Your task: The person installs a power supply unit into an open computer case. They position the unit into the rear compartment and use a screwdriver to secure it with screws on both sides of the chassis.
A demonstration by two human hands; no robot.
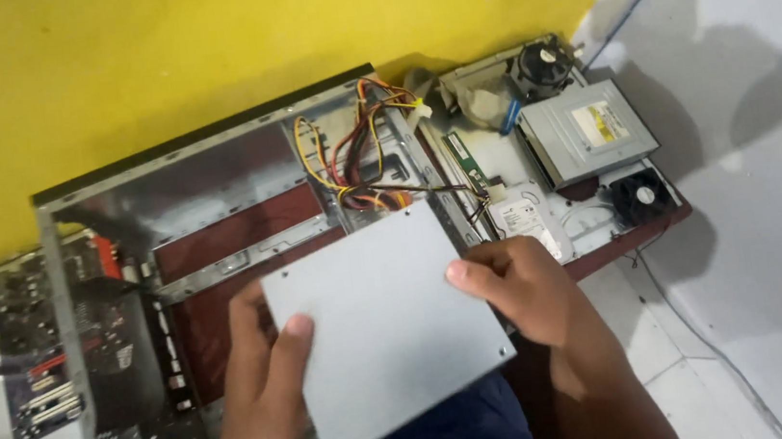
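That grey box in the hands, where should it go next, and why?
Probably lower the grey power supply box into the open computer case. Both the left hand and the right hand hold it just over the case, and its coloured wires already trail inside there.

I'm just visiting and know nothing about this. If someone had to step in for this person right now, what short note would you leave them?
Left hand: grips the left edge of the grey power supply box, thumb on top.
Right hand: holds the box's right edge.
The box is held above the open computer case, its bundle of coloured wires trailing into the case.
Already outside the case: a motherboard to the left; an optical drive, hard drive and two fans to the right.
Left: whether the box is going in or coming out cannot be told; it is not seated in the case.
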